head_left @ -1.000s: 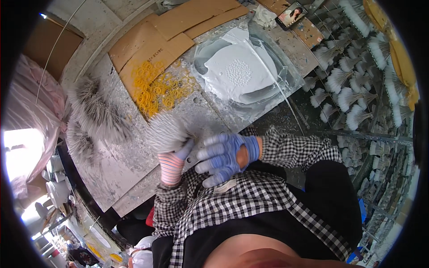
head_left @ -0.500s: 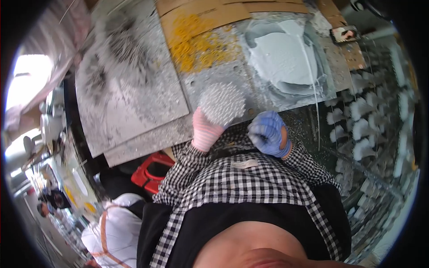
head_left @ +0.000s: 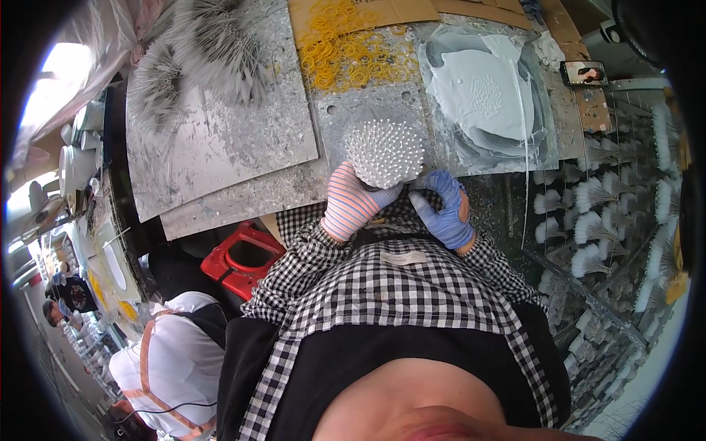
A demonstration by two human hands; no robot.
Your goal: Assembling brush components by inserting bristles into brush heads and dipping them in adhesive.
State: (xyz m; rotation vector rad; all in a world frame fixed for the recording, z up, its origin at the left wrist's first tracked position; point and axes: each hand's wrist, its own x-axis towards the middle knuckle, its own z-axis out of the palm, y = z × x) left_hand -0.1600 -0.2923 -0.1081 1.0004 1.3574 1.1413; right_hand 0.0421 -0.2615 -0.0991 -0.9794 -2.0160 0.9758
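Observation:
In front of me my left hand [head_left: 353, 200], in a pink-striped glove, grips a rounded bundle [head_left: 384, 153] from its near left side. The bundle's domed top is studded with many white-coated tips; its lower part is hidden by the hand. Close to its right edge is my right hand [head_left: 445, 211] in a blue glove, thumb and fingers apart, with nothing visible between them. Whether its fingertips touch the bundle I cannot tell. Beyond lies a pool of thick white paste [head_left: 478, 92] on a plastic sheet, with a cluster of small dots pressed into its surface.
Grey bundles of fine strands [head_left: 217, 55] lie on a board [head_left: 228, 158] at the far left. Yellow rubber bands [head_left: 346, 55] are scattered at the back. A phone [head_left: 583, 73] stands at the back right. White-tipped bundles [head_left: 592, 195] hang at right. A red stool [head_left: 243, 257] and another person [head_left: 169, 360] are at lower left.
The bundle has turned, its dotted top now showing sharply. My right hand has opened from a curled shape and come nearer to it. The view has shifted slightly.

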